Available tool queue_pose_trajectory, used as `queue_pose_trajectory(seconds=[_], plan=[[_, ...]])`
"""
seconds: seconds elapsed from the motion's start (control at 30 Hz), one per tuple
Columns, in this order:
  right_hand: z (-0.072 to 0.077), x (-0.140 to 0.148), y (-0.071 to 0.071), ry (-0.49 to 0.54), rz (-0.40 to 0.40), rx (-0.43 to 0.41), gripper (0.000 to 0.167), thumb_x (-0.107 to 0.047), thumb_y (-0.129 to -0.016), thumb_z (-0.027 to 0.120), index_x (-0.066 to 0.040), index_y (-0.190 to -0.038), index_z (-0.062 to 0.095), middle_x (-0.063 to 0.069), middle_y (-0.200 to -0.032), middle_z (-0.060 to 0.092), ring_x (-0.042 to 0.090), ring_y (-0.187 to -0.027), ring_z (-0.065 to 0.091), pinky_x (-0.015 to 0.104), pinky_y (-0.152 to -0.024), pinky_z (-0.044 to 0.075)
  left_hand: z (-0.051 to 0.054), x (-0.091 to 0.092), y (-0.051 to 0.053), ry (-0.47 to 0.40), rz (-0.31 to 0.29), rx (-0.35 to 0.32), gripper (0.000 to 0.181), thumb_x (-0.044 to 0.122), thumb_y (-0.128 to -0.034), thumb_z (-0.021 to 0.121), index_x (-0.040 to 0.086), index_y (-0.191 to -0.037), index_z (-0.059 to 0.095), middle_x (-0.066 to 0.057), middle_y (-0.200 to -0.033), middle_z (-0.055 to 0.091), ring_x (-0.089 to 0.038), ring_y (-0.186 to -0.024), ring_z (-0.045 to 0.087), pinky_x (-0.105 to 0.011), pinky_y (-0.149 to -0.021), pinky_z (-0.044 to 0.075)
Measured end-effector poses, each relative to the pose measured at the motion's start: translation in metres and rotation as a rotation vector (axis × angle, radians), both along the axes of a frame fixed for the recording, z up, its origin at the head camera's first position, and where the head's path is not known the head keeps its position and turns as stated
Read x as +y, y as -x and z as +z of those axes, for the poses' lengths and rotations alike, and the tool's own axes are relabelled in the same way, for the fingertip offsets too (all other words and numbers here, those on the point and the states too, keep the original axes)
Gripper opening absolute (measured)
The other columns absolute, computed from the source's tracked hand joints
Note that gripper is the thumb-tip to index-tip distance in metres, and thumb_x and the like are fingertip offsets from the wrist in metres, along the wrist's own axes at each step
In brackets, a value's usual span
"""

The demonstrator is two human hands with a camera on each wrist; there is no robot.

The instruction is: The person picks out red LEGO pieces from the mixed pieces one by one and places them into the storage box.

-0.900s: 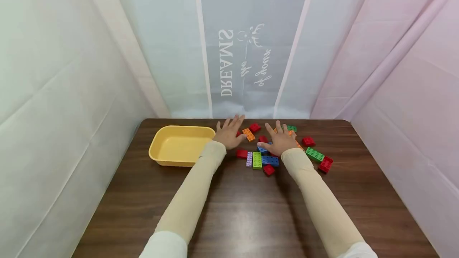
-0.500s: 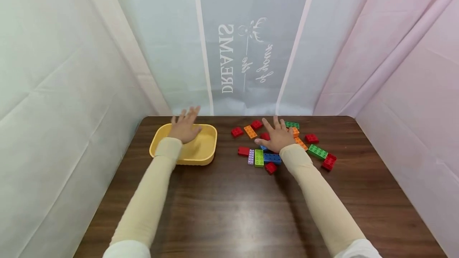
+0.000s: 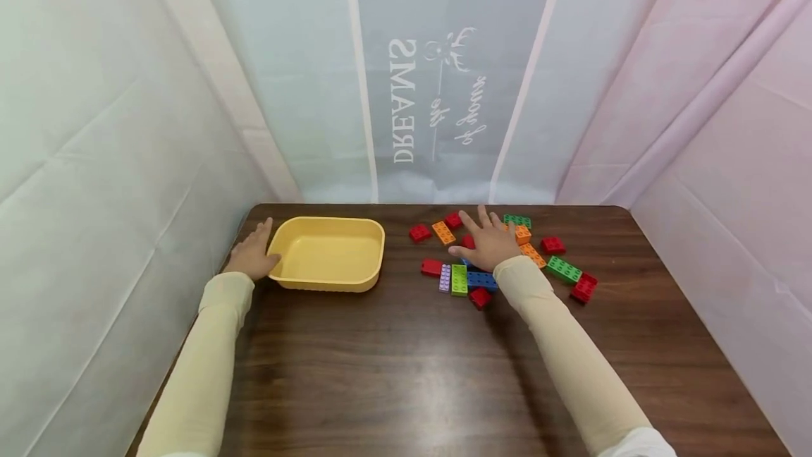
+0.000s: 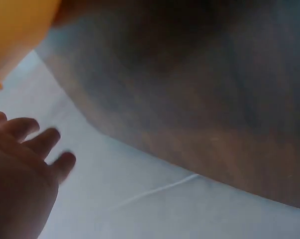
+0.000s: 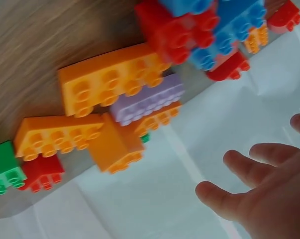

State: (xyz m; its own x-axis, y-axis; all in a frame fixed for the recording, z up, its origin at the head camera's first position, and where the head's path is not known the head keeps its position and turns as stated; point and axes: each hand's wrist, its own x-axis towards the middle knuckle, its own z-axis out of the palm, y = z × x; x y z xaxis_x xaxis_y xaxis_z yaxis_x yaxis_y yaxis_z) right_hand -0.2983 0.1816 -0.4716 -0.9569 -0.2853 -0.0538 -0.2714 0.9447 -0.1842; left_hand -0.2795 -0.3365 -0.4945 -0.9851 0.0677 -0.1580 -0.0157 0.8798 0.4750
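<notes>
My left hand [image 3: 249, 257] is at the left side of a yellow plastic tub [image 3: 326, 258], its fingers extended and the thumb by the rim. Whether it touches the tub is unclear. In the left wrist view the tub's yellow wall [image 4: 15, 30] shows above the fingers. Over the pile of toy building bricks my right hand [image 3: 490, 244] is spread, gripping nothing. Beneath and around it lie a blue brick [image 3: 482, 281], a lime green brick [image 3: 459, 280] and an orange brick [image 3: 532, 255]. The right wrist view shows a purple brick [image 5: 149, 99] among orange ones; the hand hides some bricks.
The brown wooden table [image 3: 393, 365] meets a pale hanging cloth [image 3: 438, 182] at its back edge. White cloth walls rise at both sides. To the right lie a green brick [image 3: 564, 269] and a red brick [image 3: 584, 288].
My left hand has swept left from beside the bricks, across above the tub, to the tub's left side. The right hand stays over the bricks. The view has shifted slightly.
</notes>
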Motion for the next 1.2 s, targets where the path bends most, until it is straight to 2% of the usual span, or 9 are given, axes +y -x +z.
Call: queue_pose_trajectory(seconds=[0.07, 0.17, 0.33, 0.43, 0.57, 0.67, 0.87, 1.07, 1.2], plan=[[0.002, -0.006, -0.001, 0.001, 0.019, 0.010, 0.092, -0.069, -0.091, 0.056, -0.021, -0.163, 0.024, 0.022, -0.165, 0.015, 0.048, -0.146, 0.020, 0.073, -0.109, 0.010, -0.002, 0.000, -0.001, -0.045, 0.024, -0.055, 0.085, 0.027, -0.1017, 0.048, 0.016, -0.162, -0.010, -0.031, -0.161, 0.012, -0.053, -0.141, 0.025, -0.067, -0.110, 0.020], [0.002, -0.017, -0.002, 0.003, 0.068, 0.017, 0.086, -0.065, -0.092, 0.060, -0.020, -0.160, 0.033, 0.021, -0.161, 0.028, 0.046, -0.143, 0.028, 0.071, -0.110, 0.014, -0.004, 0.003, -0.002, -0.114, 0.057, -0.117, 0.079, 0.024, -0.1030, 0.041, 0.023, -0.162, -0.011, -0.031, -0.161, 0.016, -0.053, -0.136, 0.034, -0.065, -0.106, 0.030], [-0.003, -0.040, -0.001, -0.022, 0.194, 0.005, 0.064, -0.050, -0.094, 0.067, -0.017, -0.147, 0.056, 0.016, -0.142, 0.056, 0.039, -0.130, 0.050, 0.065, -0.109, 0.026, -0.007, 0.003, -0.003, -0.185, 0.075, -0.124, 0.075, 0.018, -0.1023, 0.036, 0.031, -0.161, -0.009, -0.024, -0.164, 0.009, -0.051, -0.141, 0.027, -0.065, -0.109, 0.025], [-0.006, -0.052, -0.003, -0.011, 0.249, -0.028, 0.051, -0.040, -0.093, 0.072, -0.015, -0.138, 0.065, 0.011, -0.130, 0.065, 0.035, -0.119, 0.058, 0.061, -0.104, 0.035, -0.007, 0.004, -0.003, -0.200, 0.084, -0.124, 0.075, 0.016, -0.1017, 0.035, 0.032, -0.162, -0.007, -0.023, -0.165, 0.009, -0.049, -0.140, 0.028, -0.064, -0.108, 0.026], [-0.011, -0.065, -0.006, -0.017, 0.281, -0.048, 0.046, -0.034, -0.090, 0.077, -0.014, -0.131, 0.069, 0.008, -0.127, 0.068, 0.033, -0.115, 0.061, 0.058, -0.097, 0.042, -0.007, 0.006, -0.002, -0.191, 0.081, -0.122, 0.075, 0.016, -0.1010, 0.035, 0.031, -0.162, -0.005, -0.026, -0.163, 0.013, -0.046, -0.136, 0.036, -0.061, -0.106, 0.029], [-0.017, -0.071, -0.005, -0.048, 0.283, -0.060, 0.047, -0.032, -0.089, 0.079, -0.013, -0.131, 0.069, 0.009, -0.128, 0.067, 0.033, -0.115, 0.061, 0.060, -0.098, 0.042, -0.009, 0.006, -0.002, -0.185, 0.081, -0.119, 0.075, 0.017, -0.1007, 0.035, 0.031, -0.162, -0.005, -0.027, -0.162, 0.015, -0.045, -0.131, 0.041, -0.060, -0.104, 0.032], [-0.023, -0.078, -0.002, -0.080, 0.263, -0.102, 0.048, -0.027, -0.087, 0.081, -0.010, -0.130, 0.069, 0.011, -0.125, 0.068, 0.033, -0.112, 0.062, 0.062, -0.097, 0.043, -0.013, 0.006, -0.002, -0.177, 0.077, -0.108, 0.075, 0.015, -0.1002, 0.035, 0.030, -0.162, -0.005, -0.026, -0.162, 0.016, -0.044, -0.130, 0.042, -0.059, -0.104, 0.032], [-0.022, -0.081, 0.000, -0.088, 0.277, -0.115, 0.046, -0.023, -0.088, 0.079, -0.007, -0.130, 0.068, 0.012, -0.119, 0.069, 0.030, -0.106, 0.064, 0.052, -0.091, 0.051, -0.013, 0.007, -0.002, -0.181, 0.089, -0.110, 0.075, 0.015, -0.1001, 0.035, 0.027, -0.163, -0.004, -0.027, -0.162, 0.019, -0.041, -0.123, 0.046, -0.057, -0.102, 0.034], [-0.017, -0.084, 0.004, -0.060, 0.283, -0.100, 0.043, -0.020, -0.088, 0.078, -0.005, -0.125, 0.065, 0.010, -0.109, 0.070, 0.026, -0.094, 0.064, 0.045, -0.083, 0.055, -0.012, 0.007, -0.003, -0.172, 0.088, -0.101, 0.074, 0.014, -0.1001, 0.035, 0.023, -0.163, -0.003, -0.028, -0.161, 0.020, -0.041, -0.125, 0.046, -0.057, -0.103, 0.033]])
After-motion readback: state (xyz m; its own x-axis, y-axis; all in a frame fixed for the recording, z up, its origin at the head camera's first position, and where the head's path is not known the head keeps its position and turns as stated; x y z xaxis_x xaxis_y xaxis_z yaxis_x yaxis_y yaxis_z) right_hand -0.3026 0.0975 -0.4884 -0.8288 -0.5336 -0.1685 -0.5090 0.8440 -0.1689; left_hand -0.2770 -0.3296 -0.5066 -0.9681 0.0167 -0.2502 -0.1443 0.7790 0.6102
